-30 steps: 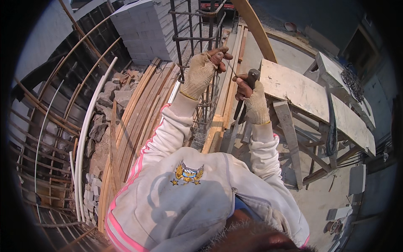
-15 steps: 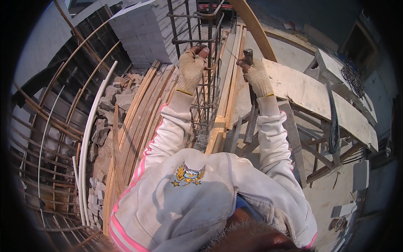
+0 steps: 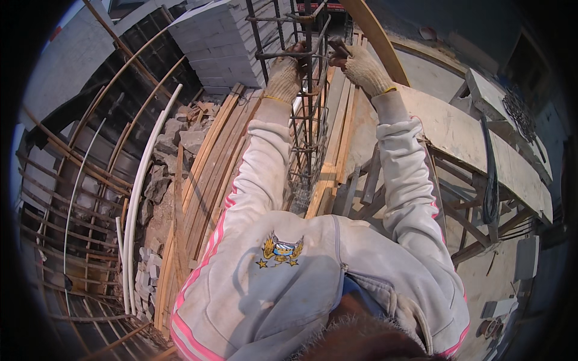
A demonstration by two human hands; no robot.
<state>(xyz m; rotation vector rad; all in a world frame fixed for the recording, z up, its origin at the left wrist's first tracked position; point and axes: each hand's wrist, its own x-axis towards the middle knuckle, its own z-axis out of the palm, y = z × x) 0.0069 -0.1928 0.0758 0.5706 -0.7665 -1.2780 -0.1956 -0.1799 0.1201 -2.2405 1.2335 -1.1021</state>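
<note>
A tall rusty rebar cage (image 3: 304,114) of vertical bars and square ties stands in front of me. My left hand (image 3: 284,74), in a beige knit glove, grips a tie of the cage high up on its left side. My gloved right hand (image 3: 360,65) is raised on the cage's right side, closed on a small dark metal tool (image 3: 335,47) whose tip meets the bars near the top tie. My grey sleeves with pink stripes reach up to both hands.
Long wooden planks (image 3: 211,162) lie to the left of the cage, with rubble (image 3: 162,174) and a white pipe (image 3: 141,180) beyond. A stack of grey blocks (image 3: 214,36) stands behind. A plank scaffold platform (image 3: 475,150) is on the right. Curved rebar (image 3: 72,198) fills the left.
Both hands have climbed up the cage, arms now stretched out. The right hand carried the tool from lower on the right side up to the top tie.
</note>
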